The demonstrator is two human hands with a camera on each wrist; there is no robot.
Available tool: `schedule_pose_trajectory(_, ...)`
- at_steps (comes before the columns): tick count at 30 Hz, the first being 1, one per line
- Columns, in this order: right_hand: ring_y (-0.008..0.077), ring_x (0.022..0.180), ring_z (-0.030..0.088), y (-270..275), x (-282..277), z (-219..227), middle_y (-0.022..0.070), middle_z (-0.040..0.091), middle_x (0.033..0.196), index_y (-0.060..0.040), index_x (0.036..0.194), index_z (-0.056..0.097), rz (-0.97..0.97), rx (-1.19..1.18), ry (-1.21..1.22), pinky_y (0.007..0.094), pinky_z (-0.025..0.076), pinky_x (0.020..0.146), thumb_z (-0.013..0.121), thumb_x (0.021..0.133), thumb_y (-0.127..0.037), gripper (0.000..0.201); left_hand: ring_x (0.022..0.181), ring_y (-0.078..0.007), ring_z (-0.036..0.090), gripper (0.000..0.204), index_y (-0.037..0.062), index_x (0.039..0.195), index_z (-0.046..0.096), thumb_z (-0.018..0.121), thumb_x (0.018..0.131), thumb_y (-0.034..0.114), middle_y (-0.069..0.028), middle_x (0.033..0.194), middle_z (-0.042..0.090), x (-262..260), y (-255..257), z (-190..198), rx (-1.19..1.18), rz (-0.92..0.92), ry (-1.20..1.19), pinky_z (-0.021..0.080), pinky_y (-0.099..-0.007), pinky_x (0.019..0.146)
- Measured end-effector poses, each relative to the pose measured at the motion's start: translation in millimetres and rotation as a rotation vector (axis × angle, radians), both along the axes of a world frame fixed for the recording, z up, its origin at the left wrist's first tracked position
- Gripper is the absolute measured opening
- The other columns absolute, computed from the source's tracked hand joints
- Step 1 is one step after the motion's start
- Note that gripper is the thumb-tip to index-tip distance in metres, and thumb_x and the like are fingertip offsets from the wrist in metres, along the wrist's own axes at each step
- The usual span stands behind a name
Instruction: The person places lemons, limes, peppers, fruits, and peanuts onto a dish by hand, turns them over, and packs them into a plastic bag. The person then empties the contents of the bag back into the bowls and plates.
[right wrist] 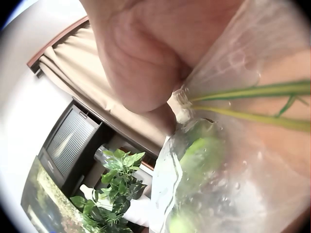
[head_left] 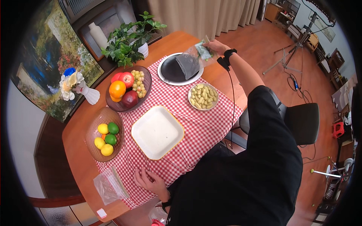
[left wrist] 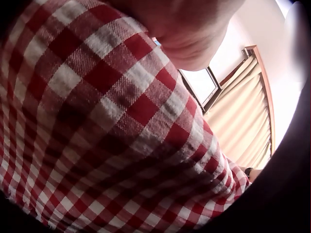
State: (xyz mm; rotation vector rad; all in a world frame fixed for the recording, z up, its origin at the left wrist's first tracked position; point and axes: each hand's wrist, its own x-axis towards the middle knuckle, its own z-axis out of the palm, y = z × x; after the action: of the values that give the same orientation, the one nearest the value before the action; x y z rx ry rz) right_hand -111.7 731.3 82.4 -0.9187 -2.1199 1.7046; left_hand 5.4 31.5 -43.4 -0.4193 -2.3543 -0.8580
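At the table's far right, my right hand [head_left: 218,47] pinches a clear plastic bag [head_left: 204,51] by its gathered top. Green pieces and wet droplets show through the film in the right wrist view, along with yellow-green stalk-like strips [right wrist: 252,92]. The bag's lower part overlaps a black plate with a white rim [head_left: 169,73]. My left hand [head_left: 151,182] lies on the red checked tablecloth [head_left: 181,150] near the front edge, fingers spread loosely and holding nothing. Beside it is a flat clear zip bag [head_left: 109,185]. A white square dish with a yellow rim [head_left: 157,132] sits mid-table.
A bowl of peanuts [head_left: 203,96] stands right of the dish. To the left are a brown fruit bowl [head_left: 146,75] and a basket [head_left: 90,132] of lemons and limes. A potted plant [head_left: 128,41] and a flower vase [head_left: 89,92] line the back edge.
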Motion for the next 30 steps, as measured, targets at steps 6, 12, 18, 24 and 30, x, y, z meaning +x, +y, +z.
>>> schedule_pose_trajectory(6,0.0273,0.105,0.072,-6,-13,33,0.0161,0.076,0.114,0.0079,0.125,0.071,0.067,0.448,-0.252,0.0415,0.055,0.091,0.070,0.097,-0.037,0.053,0.133,-0.0445,0.052,0.025,-0.0087,0.120,0.071,0.060,0.099,0.000,-0.0251,0.141,0.063,-1,1,-1,-0.005,0.028,-0.018,0.040,-0.0577,0.114)
schedule_pose_trajectory(12,0.0349,0.100,0.072,-21,-40,58,0.0162,0.077,0.105,0.0010,0.118,0.074,0.322,0.839,-0.273,0.0435,0.057,0.089,0.070,0.094,-0.026,0.037,0.133,-0.0441,0.053,0.026,-0.0082,0.121,0.071,0.061,0.099,0.000,-0.0250,0.141,0.063,-1,-1,-2,0.002,0.026,-0.024,0.040,-0.0577,0.114)
schedule_pose_trajectory(18,0.0332,0.084,0.075,20,-106,34,0.0140,0.076,0.088,0.0024,0.103,0.073,0.562,1.138,-0.242,0.0431,0.060,0.080,0.063,0.095,-0.019,0.025,0.132,-0.0445,0.053,0.028,-0.0071,0.123,0.071,0.060,0.099,0.000,-0.0254,0.140,0.063,-1,-1,-2,0.010,0.052,-0.021,0.040,-0.0578,0.114)
schedule_pose_trajectory(24,0.0306,0.066,0.075,-75,-94,88,0.0181,0.074,0.082,0.0083,0.106,0.068,0.407,0.857,-0.257,0.0445,0.061,0.065,0.052,0.102,-0.021,0.033,0.133,-0.0447,0.053,0.027,-0.0066,0.123,0.071,0.060,0.100,0.000,-0.0259,0.141,0.062,0,0,1,0.022,0.064,-0.025,0.040,-0.0580,0.113)
schedule_pose_trajectory(30,0.0323,0.068,0.076,-90,-112,101,0.0197,0.076,0.083,0.0072,0.108,0.070,0.461,0.961,-0.271,0.0453,0.061,0.068,0.053,0.103,-0.023,0.035,0.132,-0.0444,0.054,0.026,-0.0064,0.123,0.070,0.061,0.099,-0.002,-0.0260,0.142,0.061,-2,-1,-1,0.020,0.065,-0.019,0.041,-0.0571,0.112)
